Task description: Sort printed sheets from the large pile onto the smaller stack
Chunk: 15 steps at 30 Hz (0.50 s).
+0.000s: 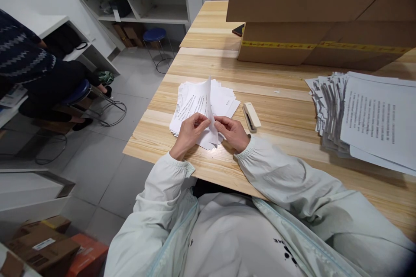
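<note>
Progress: we judge the work is midway. A loose pile of printed sheets (224,99) already lies on the desk (286,121) under & behind our hands, fanned and uneven.
Left to do: a much thicker stack of printed pages (367,117) sits well apart on the right side of the desk, staggered in sets, looks untouched for now.
Sheet in hand: one set of printed pages (196,101) stands up off the pile, curled, text side facing left; its lower corner is where both hands meet.
Left hand (190,132): fingers closed narrow, thumb & forefinger pinching the lower edge of the raised pages.
Right hand (232,132): fingers curled in tight, tips pinching the same corner from the other side; can't tell how many sheets they grip.
Stapler (251,117): beige, lying flat on the desk just beside the right hand, not touched.
Behind: big cardboard boxes (321,13) at the far desk edge.
Nearby: another person (29,65) seated at the left, apart from us; their hands aren't visible.
</note>
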Available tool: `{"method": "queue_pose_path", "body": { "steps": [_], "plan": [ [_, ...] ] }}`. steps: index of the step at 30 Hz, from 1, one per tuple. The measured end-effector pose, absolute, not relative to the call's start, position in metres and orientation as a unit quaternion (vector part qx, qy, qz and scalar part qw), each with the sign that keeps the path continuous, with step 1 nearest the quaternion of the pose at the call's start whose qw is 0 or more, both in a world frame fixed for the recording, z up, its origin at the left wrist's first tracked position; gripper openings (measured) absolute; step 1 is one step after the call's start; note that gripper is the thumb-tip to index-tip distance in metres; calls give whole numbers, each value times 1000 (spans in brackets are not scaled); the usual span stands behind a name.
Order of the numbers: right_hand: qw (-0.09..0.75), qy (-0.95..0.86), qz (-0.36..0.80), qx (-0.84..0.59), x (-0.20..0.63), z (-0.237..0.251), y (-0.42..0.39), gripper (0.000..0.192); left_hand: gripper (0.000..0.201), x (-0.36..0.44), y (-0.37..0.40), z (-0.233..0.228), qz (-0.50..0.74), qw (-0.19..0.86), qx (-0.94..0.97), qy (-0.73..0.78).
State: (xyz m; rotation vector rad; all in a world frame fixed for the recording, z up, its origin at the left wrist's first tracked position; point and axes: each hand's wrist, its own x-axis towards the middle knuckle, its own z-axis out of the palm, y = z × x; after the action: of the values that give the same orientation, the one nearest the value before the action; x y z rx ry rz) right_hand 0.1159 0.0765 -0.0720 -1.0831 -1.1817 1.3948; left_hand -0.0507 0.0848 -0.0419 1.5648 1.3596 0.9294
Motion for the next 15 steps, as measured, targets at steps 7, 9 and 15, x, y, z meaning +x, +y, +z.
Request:
{"method": "queue_pose_path", "body": {
  "steps": [7,9,15],
  "plan": [
    [485,-487,572,-448,115,-75,76,53,24,-51,84,-39,368,418,628,544],
    [489,-492,573,-437,115,-75,76,50,28,-51,83,-36,366,419,629,543],
    [514,-510,553,-411,113,-78,76,56,40,-41,76,-33,358,396,620,575]
  ]
}}
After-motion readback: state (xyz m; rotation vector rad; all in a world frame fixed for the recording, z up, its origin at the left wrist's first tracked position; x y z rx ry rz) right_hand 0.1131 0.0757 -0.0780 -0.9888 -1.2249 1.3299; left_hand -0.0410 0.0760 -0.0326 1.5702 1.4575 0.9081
